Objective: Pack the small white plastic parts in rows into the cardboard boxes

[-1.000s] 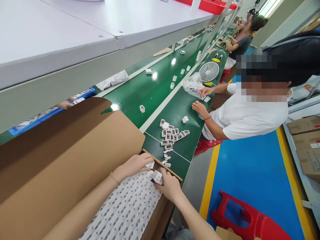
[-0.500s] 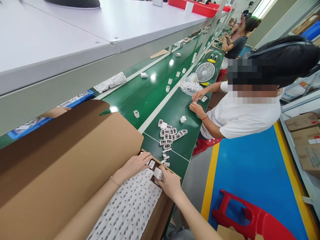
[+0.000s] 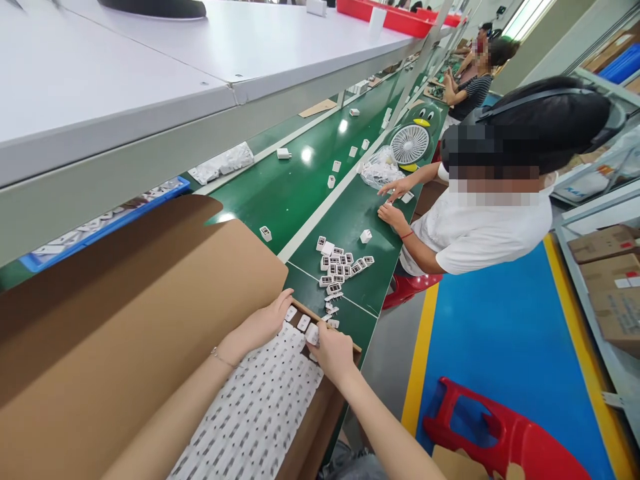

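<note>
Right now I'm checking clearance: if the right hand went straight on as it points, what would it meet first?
Beyond the held charger casing, the right hand would probably meet the neighboring white charger casing in the cardboard box, though depth is unclear.

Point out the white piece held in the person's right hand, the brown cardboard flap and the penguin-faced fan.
White piece (image 3: 311, 334): head view, on its exposed face.
Cardboard flap (image 3: 135, 320): head view, on its broad surface.
Fan (image 3: 410, 144): head view, on its round grille.
</note>
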Available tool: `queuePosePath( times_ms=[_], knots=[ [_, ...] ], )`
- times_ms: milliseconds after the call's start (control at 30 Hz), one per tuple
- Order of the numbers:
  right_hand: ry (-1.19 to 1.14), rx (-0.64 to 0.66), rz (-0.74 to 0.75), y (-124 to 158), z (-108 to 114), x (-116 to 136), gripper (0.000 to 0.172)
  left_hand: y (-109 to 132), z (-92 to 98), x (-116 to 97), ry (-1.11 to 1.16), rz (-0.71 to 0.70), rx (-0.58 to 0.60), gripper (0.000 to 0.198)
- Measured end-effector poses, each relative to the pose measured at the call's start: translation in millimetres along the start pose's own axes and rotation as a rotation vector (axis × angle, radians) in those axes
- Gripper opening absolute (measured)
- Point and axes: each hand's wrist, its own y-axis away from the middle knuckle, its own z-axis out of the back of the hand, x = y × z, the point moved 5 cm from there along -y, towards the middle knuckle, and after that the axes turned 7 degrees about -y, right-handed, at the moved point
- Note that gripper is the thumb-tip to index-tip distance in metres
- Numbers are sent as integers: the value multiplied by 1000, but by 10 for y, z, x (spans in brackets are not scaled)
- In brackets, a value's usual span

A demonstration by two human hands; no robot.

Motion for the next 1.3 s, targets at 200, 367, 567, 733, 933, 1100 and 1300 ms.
queuePosePath(
  times_ms=[200, 367, 567, 733, 933, 1100, 1300],
  knots=[
    [-87, -106, 67, 43, 50, -19, 33, -86, 76, -116, -142, -37, 35, 57],
    [-59, -155, 111, 25, 60, 14, 25, -88, 93, -190, -143, -61, 129, 71],
    [26, -152, 156, -27, 27, 135, 16, -73, 94, -232, 14, -89, 66, 74],
    [-38, -129, 198, -25, 131, 144, 14, -121, 48, -164, -42, 13, 102, 69],
    [-189, -81, 109, 327, 303, -316, 23, -193, 165, -100, -137, 172, 33, 57],
    [-184, -31, 185, 616, 187, -613, 28, 53, 311, -318, -96, 327, -125, 26],
    [33, -183, 761, 314, 163, -329, 31, 384, -91, -1082, -177, 505, -94, 20]
  ],
)
